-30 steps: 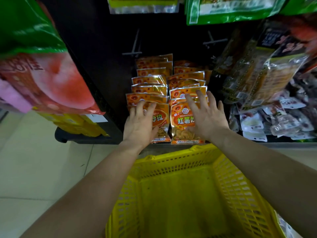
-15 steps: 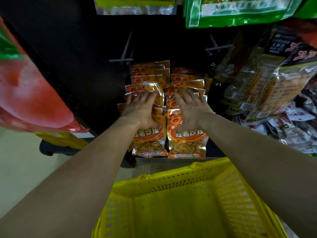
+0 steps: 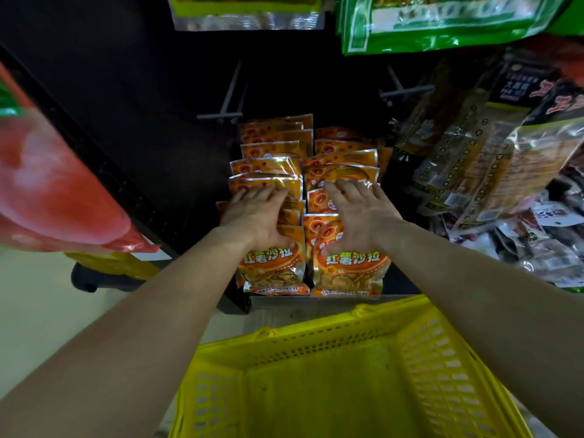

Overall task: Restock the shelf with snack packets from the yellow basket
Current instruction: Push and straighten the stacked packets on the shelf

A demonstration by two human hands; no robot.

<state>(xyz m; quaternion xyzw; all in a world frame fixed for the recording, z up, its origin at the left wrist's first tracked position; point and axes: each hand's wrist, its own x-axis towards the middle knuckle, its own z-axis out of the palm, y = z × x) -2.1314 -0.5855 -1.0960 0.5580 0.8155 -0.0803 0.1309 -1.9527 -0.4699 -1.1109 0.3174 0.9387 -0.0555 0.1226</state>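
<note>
Orange foil snack packets [image 3: 275, 153] stand in two rows mid-frame on the dark shelf [image 3: 196, 159], overlapped front-to-back so each label shows. L hand [image 3: 256, 216] & R hand [image 3: 360, 216] lie on the front few, fingers nearly straight & spread, pressing, gripping nothing I can see, prob. to square the rows. Yellow basket [image 3: 331, 324] at frame bottom: visible floor bare, near end cut off. Palms hide pkt tops beneath; thumb tips unclear. Green bags [image 3: 442, 23] at top are cropped & blurred.

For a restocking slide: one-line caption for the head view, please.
Left hand and right hand rest on two rows of orange snack packets on the shelf, beyond the yellow basket.
</note>
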